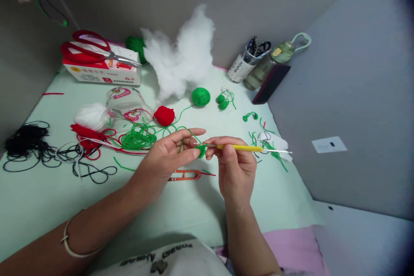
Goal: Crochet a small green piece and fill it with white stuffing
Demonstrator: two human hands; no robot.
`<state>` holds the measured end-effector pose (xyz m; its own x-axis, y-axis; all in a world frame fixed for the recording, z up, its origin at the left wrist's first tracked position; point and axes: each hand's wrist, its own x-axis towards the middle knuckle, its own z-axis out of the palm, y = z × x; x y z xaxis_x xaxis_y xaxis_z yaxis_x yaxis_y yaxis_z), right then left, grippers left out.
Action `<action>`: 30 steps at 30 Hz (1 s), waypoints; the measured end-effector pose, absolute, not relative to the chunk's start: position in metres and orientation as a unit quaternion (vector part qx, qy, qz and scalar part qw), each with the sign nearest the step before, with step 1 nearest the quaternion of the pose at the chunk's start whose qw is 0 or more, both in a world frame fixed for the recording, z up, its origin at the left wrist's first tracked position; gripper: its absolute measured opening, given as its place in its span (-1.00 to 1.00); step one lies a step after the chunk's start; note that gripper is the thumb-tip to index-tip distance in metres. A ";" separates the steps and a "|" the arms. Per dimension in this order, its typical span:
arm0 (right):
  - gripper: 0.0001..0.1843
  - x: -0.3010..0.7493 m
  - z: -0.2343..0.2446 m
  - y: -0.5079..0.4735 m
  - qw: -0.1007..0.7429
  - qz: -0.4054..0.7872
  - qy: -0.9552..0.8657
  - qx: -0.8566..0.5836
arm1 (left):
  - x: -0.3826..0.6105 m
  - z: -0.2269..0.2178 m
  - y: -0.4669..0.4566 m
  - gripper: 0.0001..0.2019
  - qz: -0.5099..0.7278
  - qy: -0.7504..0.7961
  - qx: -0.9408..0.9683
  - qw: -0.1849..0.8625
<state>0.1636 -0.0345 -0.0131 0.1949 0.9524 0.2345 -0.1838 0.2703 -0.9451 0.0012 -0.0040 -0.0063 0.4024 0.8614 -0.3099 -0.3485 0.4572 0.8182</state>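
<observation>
My right hand (233, 164) is closed around a yellow-handled crochet hook (241, 148), whose metal tip points left into a small green crochet piece (201, 151). My left hand (170, 154) pinches that green piece from the left, index finger stretched out with green yarn (171, 130) running over it. The yarn trails back to a loose green tangle (138, 139) and a green yarn ball (201, 96) on the pale green table (194, 207).
Red thread snips (184, 175) lie under my hands. A red yarn ball (164, 115), white stuffing (181, 58), a plastic cup (124, 103), black cord (35, 146), red scissors (93, 49) on a box, a pen jar (244, 62), a bottle (271, 62) and green scraps (271, 144) surround them.
</observation>
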 end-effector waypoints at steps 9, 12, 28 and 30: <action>-0.76 0.166 -0.008 -0.041 0.641 0.359 -0.528 -0.427 | -0.001 -0.002 -0.005 -0.78 0.393 0.377 0.351 0.762; -0.72 0.165 -0.011 -0.044 0.611 0.227 -0.623 -0.432 | 0.000 -0.005 -0.005 -0.76 0.404 0.388 0.360 0.746; -0.70 0.163 -0.014 -0.045 0.625 0.178 -0.606 -0.458 | 0.002 0.002 -0.002 -0.70 0.376 0.349 0.222 0.829; -0.75 0.162 -0.009 -0.040 0.661 0.271 -0.542 -0.443 | 0.001 0.003 -0.002 -0.69 0.386 0.353 0.238 0.818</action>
<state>0.1616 -0.0396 -0.0095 0.2665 0.8381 0.4759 0.1214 0.4607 -0.8792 0.0012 -0.0021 0.0030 0.4530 0.8001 -0.3932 -0.4646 0.5883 0.6618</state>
